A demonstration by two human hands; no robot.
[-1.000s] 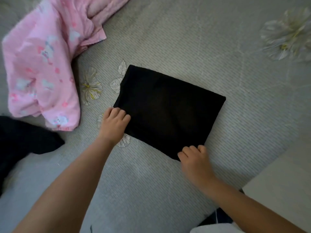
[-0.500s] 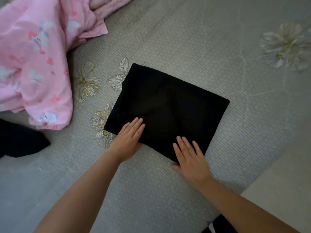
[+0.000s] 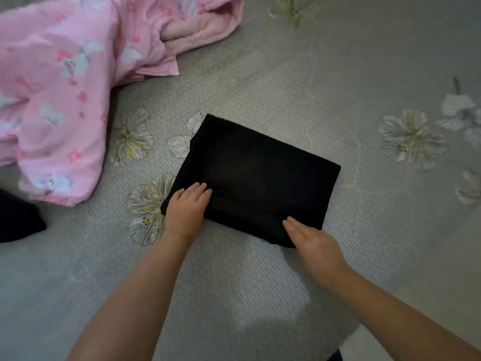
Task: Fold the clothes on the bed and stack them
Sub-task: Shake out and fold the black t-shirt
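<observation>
Nearest me, my right hand [image 3: 316,243] and left hand [image 3: 188,209] lay flat, fingers straight, on the near edge of the folded black garment [image 3: 256,175] on the bed [image 3: 338,82]. Dragging either palm could have rucked its layers; beyond its far-left corner, the unfolded pink garment [image 3: 65,95] might have snagged a careless lift.

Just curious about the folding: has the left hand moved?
Yes: the left hand shifted right, off the printed flower, onto the folded black garment.

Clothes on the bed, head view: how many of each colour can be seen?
Black: 2, the folded black garment under both hands and a black garment cut off at the left edge.
Pink: 1, the crumpled pink printed garment.
Total: 3.
</observation>
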